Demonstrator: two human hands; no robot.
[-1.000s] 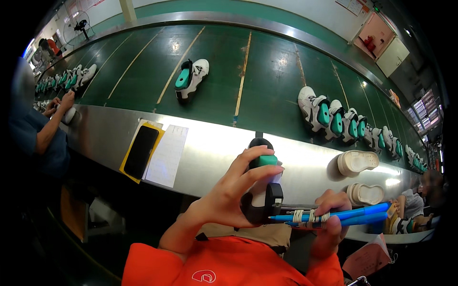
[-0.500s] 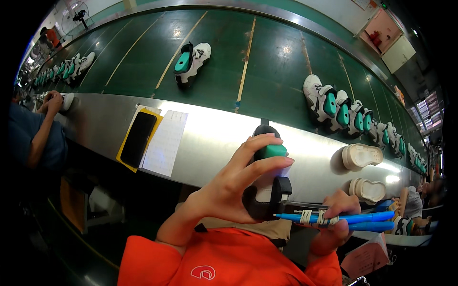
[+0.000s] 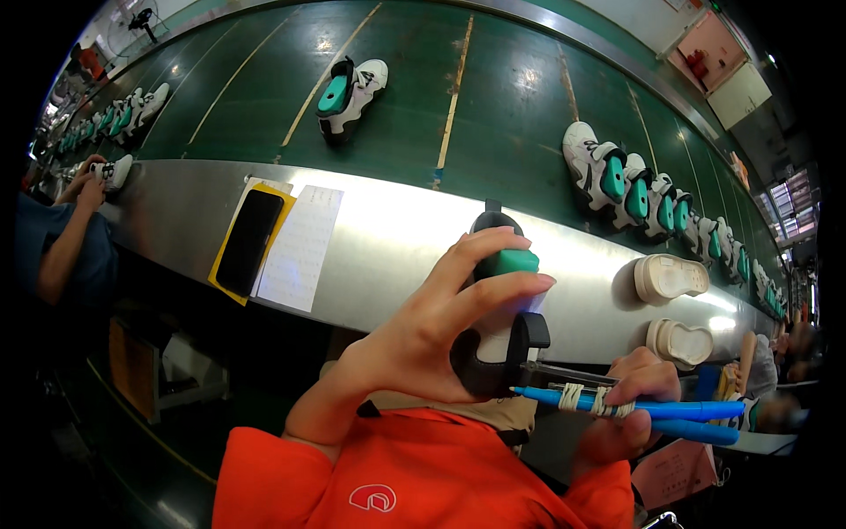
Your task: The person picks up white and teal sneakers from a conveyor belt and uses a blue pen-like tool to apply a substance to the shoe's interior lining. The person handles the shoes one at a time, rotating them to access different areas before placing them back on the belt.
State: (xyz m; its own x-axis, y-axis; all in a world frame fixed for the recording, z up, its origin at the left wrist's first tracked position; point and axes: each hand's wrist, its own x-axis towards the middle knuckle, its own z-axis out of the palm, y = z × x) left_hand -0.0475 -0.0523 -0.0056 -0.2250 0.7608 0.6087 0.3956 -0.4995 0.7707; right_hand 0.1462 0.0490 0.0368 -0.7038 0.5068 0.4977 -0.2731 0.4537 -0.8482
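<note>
My left hand (image 3: 419, 335) is wrapped round a black and white shoe (image 3: 483, 372), held over the near edge of the metal ledge. A green shoe last (image 3: 517, 262) sits in the shoe's opening, between my thumb and fingers. My right hand (image 3: 627, 410) grips a bundle of blue pens (image 3: 683, 409), bound with pale rubber bands (image 3: 586, 401) to a thin metal tool (image 3: 573, 370). The tip of that tool reaches the shoe's dark edge; whether it touches I cannot tell. My palm and fingers hide much of the shoe.
A black phone (image 3: 251, 240) on a yellow pad and a paper sheet (image 3: 304, 256) lie left. Two cream sole-shaped pieces (image 3: 671, 279) sit right. Shoes with green lasts (image 3: 612, 179) stand on the green conveyor (image 3: 507, 115). A co-worker's hands (image 3: 88, 181) hold a shoe far left.
The scene has shifted slightly up in view. The held shoe and both hands have moved a little right. The co-worker's shoe at far left now shows more fully.
</note>
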